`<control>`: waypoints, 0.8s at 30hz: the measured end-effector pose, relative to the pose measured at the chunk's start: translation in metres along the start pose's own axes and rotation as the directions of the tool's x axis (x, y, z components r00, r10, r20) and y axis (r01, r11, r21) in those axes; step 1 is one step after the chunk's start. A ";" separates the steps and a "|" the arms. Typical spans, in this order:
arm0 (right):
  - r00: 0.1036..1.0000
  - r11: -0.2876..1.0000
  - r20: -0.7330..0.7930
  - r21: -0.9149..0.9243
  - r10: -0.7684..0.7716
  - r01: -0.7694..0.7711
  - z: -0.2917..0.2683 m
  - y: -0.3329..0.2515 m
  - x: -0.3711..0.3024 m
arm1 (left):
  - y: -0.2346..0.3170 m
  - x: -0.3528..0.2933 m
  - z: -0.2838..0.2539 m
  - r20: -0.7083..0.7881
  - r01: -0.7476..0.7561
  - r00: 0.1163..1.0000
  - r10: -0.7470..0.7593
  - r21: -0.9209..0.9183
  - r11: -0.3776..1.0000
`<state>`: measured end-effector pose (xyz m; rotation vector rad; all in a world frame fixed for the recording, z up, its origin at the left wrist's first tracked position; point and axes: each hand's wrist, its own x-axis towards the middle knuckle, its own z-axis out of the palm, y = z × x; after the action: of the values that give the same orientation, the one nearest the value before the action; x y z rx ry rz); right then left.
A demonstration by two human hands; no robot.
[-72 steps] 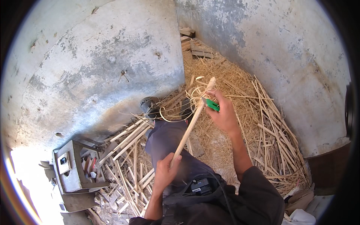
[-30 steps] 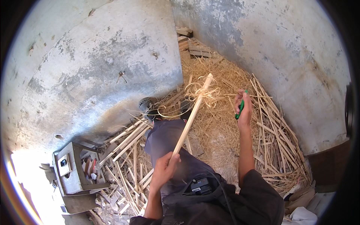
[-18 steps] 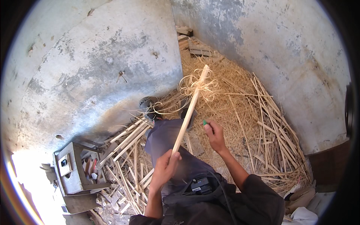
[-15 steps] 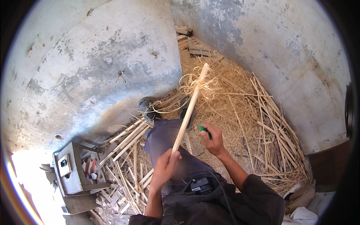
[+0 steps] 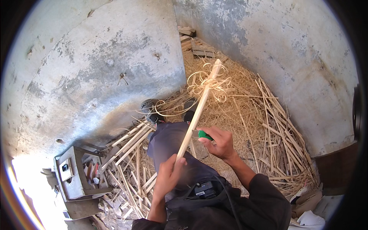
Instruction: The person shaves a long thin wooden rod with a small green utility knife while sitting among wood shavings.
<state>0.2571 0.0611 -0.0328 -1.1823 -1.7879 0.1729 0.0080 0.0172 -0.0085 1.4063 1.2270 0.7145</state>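
Note:
My left hand (image 5: pixel 168 174) is closed round the near end of a long pale wooden stick (image 5: pixel 198 111), which slants up and away to the right over my legs. Thin curled shavings (image 5: pixel 210 85) cling round the stick near its far end. In my closed right hand (image 5: pixel 221 143) is a green-handled knife (image 5: pixel 204 135). Its blade lies at the right side of the stick, about midway along; whether it bites into the wood is too small to tell.
Straw-like shavings (image 5: pixel 230 115) cover the floor ahead, with a pile of split sticks (image 5: pixel 283 142) along the right wall. More sticks (image 5: pixel 130 145) lie to my left, beside a wooden box-like stool (image 5: pixel 73 172). Worn plaster walls (image 5: pixel 115 50) meet in the far corner.
My right hand has brought the knife up and left against the stick. The stick's far end has swung a little to the right. My left hand keeps its hold.

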 end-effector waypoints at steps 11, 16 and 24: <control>0.997 0.997 -0.034 -0.033 -0.067 0.066 -0.003 -0.002 0.004 | 0.003 -0.006 0.000 0.019 -0.057 0.998 0.058 -0.035 0.998; 0.995 0.994 -0.064 -0.080 -0.076 0.071 -0.007 0.001 0.007 | 0.008 -0.009 0.000 0.009 -0.023 1.000 0.023 -0.014 1.000; 0.992 0.985 -0.058 -0.138 -0.110 0.101 -0.012 -0.001 0.013 | 0.009 -0.010 0.001 -0.001 0.018 1.000 -0.018 0.005 1.000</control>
<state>0.2647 0.0667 -0.0176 -1.1698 -1.8222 -0.0489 0.0082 0.0084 0.0022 1.3975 1.2410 0.7000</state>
